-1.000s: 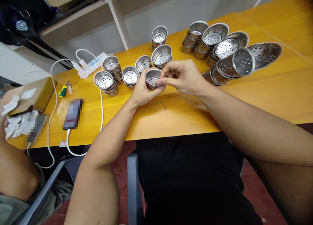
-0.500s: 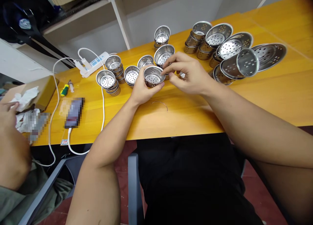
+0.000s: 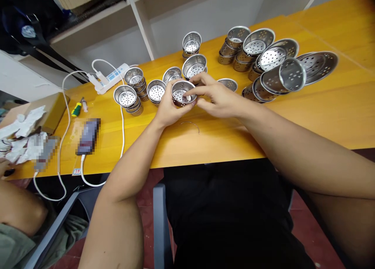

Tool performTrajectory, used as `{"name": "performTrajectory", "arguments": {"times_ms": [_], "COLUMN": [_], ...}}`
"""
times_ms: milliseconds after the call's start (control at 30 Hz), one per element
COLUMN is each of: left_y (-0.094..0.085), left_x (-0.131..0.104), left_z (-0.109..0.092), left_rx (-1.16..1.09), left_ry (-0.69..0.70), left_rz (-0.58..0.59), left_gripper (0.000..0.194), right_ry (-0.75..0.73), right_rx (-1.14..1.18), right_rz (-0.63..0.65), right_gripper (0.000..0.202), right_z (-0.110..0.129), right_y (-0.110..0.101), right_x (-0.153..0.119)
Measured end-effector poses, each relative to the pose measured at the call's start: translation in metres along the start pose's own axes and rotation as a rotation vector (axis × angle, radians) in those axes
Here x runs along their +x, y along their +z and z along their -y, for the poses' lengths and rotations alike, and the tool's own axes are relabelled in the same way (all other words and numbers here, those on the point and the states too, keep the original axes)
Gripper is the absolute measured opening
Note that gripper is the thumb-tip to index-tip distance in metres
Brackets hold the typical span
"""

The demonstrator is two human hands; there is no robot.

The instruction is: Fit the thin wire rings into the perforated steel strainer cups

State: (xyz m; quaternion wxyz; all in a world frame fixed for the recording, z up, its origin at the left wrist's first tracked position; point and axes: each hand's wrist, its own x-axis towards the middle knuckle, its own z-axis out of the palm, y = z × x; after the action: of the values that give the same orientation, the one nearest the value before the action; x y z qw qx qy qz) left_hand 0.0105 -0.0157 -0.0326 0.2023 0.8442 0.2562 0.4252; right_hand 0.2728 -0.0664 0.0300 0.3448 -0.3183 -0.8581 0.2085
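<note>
My left hand (image 3: 170,109) is wrapped round a small perforated metal cup (image 3: 179,101), its open mouth facing up toward me. My right hand (image 3: 212,95) is at the cup's right side: one fingertip reaches inside over the holed bottom, another finger lies near the rim, and the thumb is outside. A thin curved wire (image 3: 193,124) lies on the table below the cup. Just behind the hands are more perforated cups, among them a larger one (image 3: 194,66) and a smaller one (image 3: 156,91). Another cup (image 3: 230,84) is partly hidden by my right hand.
Stacks of perforated cups stand left (image 3: 125,96) and right (image 3: 259,42) on the yellow table (image 3: 158,148). A white power strip (image 3: 113,79), a phone (image 3: 88,136) on a cable, a green-yellow screwdriver handle (image 3: 76,109) and a cardboard box (image 3: 55,113) are further left. Another person sits there.
My right hand has moved left and in, one finger now reaching into the cup. A cup behind that hand has come into view. The other person's hand has moved down off the white paper.
</note>
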Motion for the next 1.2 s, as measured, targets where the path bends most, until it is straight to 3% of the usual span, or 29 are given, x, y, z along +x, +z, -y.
{"name": "performTrajectory", "arguments": {"times_ms": [233, 400, 600, 800, 933, 1200], "left_y": [0.000, -0.005, -0.017, -0.015, -0.012, -0.021], "left_x": [0.001, 0.001, 0.000, -0.003, -0.003, 0.003], "left_z": [0.005, -0.004, -0.021, -0.015, -0.014, -0.041], "left_rx": [-0.050, -0.107, 0.014, 0.073, 0.091, 0.199], "left_ry": [-0.015, -0.091, -0.249, -0.305, -0.300, -0.140], "left_rz": [-0.003, 0.023, 0.110, 0.181, 0.197, 0.295], "left_gripper": [0.093, 0.096, 0.099, 0.097, 0.092, 0.082], "right_ry": [0.014, 0.029, 0.089, 0.150, 0.162, 0.161], "right_rx": [0.023, 0.026, -0.067, -0.170, -0.213, -0.232], "right_rz": [-0.035, -0.049, 0.086, 0.156, 0.186, 0.168], "right_gripper": [0.038, 0.026, 0.021, 0.022, 0.029, 0.026], "right_z": [0.001, 0.002, -0.004, -0.011, -0.013, -0.022], "right_y": [0.003, -0.002, -0.015, -0.012, -0.010, -0.005], "right_x": [0.000, -0.001, -0.002, -0.001, 0.000, -0.001]}}
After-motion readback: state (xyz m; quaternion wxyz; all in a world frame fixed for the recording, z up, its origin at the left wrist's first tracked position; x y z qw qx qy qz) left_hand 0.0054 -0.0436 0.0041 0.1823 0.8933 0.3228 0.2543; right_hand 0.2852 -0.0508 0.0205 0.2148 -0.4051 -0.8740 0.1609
